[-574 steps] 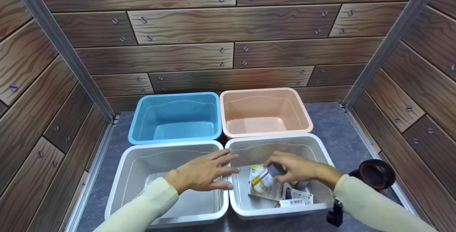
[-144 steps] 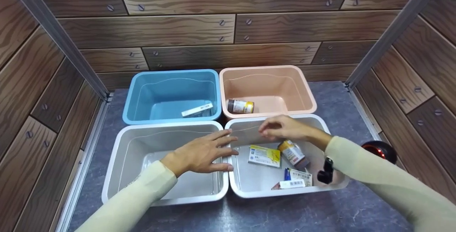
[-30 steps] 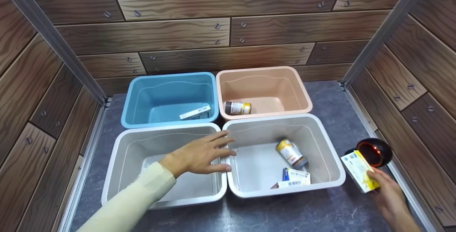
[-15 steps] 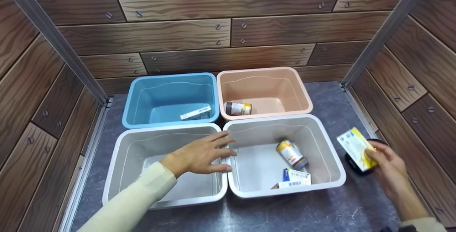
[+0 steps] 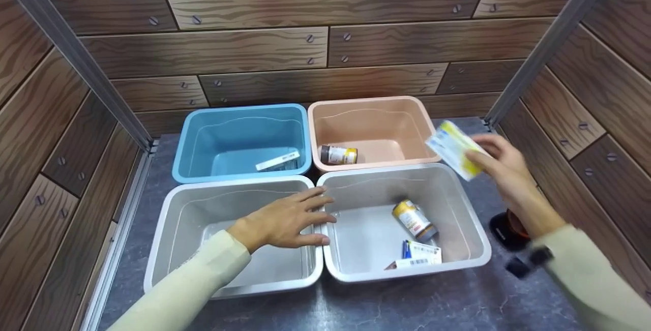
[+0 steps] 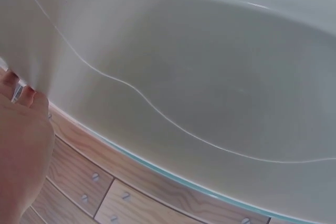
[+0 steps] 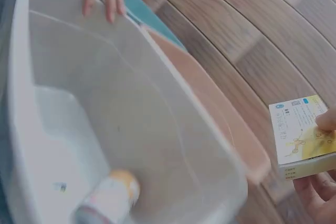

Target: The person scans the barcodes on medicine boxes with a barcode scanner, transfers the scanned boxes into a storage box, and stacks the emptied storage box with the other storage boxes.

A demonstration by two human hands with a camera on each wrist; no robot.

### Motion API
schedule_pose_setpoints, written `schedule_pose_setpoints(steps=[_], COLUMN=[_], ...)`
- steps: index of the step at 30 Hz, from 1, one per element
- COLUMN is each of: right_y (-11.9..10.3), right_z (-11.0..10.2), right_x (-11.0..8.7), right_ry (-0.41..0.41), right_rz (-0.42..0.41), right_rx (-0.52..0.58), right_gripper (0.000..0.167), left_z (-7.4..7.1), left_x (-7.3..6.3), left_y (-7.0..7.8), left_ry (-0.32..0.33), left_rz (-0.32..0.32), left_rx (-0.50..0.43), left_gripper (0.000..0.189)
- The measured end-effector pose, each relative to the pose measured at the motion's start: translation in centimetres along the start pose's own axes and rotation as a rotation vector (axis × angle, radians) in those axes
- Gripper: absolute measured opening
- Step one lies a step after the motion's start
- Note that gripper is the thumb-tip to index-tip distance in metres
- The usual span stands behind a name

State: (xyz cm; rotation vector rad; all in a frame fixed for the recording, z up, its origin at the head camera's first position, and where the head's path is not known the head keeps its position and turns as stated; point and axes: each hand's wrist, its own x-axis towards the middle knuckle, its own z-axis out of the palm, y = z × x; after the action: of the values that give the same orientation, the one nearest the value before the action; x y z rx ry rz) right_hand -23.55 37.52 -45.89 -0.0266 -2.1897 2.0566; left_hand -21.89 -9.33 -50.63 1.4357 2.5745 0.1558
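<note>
"Fingers of the right hand [image 5: 503, 171]: pinching what?"

"Yellow-and-white box [image 5: 452, 148], aloft by the near right corner of the peach bin [image 5: 376, 122]. The left hand [image 5: 282, 221] grips nothing; its fingers lie spread over the adjoining rims of the left grey bin [image 5: 239, 196] and right grey bin [image 5: 361, 239]."

"How far along?"

"Partway, I'd judge. One carton [image 5: 278, 161] lies in the blue bin [image 5: 239, 132], and one bottle [image 5: 339, 155] on its side in the peach bin. Another bottle [image 5: 414, 220] and some small packs [image 5: 430, 253] seem left, in the right grey bin; the held box isn't set down yet."

"And around it all?"

"Dark marbled table [image 5: 381, 310]. A black device [image 5: 502, 232] stands right of the bins, partly hidden. Plank-patterned walls [image 5: 254, 46] close three sides, metal posts [image 5: 551, 41] at the back corners."
</note>
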Motion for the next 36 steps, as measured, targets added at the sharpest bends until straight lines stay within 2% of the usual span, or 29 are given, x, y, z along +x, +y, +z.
schedule_pose_setpoints(steps=[8,12,17,20,26,31,36], right_y=[-2.9,-3.6,-4.6,-5.4,-6.1,-5.1,-3.6], right_z=[8.6,12.9,18.7,22.3,28.4,32.6,35.3], right_x=[5.1,7.2,9.1,9.6,9.9,9.9,9.3], right_ry=[-0.146,-0.185,-0.260,-0.330,-0.420,-0.483,-0.549], right_rz=[-0.104,-0.142,-0.132,-0.099,-0.068,-0.101,-0.079], right_rx=[-0.238,-0.303,-0.317,-0.293,-0.336,-0.329,-0.362], right_gripper=[0.031,0.036,0.037,0.037,0.034,0.031,0.028], left_z=[0.2,0.2,0.1,0.1,0.1,0.1,0.1], left_x=[0.2,0.0,0.0,0.0,-0.1,-0.2,-0.2], left_y=[0.1,0.0,0.0,-0.1,-0.2,-0.2,-0.2], left_ry=[-0.016,-0.024,-0.017,-0.008,0.011,0.013,0.021], left_rz=[-0.009,-0.012,-0.013,-0.006,0.012,0.010,0.010], left_rx=[0.006,0.008,0.015,0.017,0.023,0.023,0.025], left_gripper=[0.065,0.064,0.064,0.064,0.062,0.063,0.062])
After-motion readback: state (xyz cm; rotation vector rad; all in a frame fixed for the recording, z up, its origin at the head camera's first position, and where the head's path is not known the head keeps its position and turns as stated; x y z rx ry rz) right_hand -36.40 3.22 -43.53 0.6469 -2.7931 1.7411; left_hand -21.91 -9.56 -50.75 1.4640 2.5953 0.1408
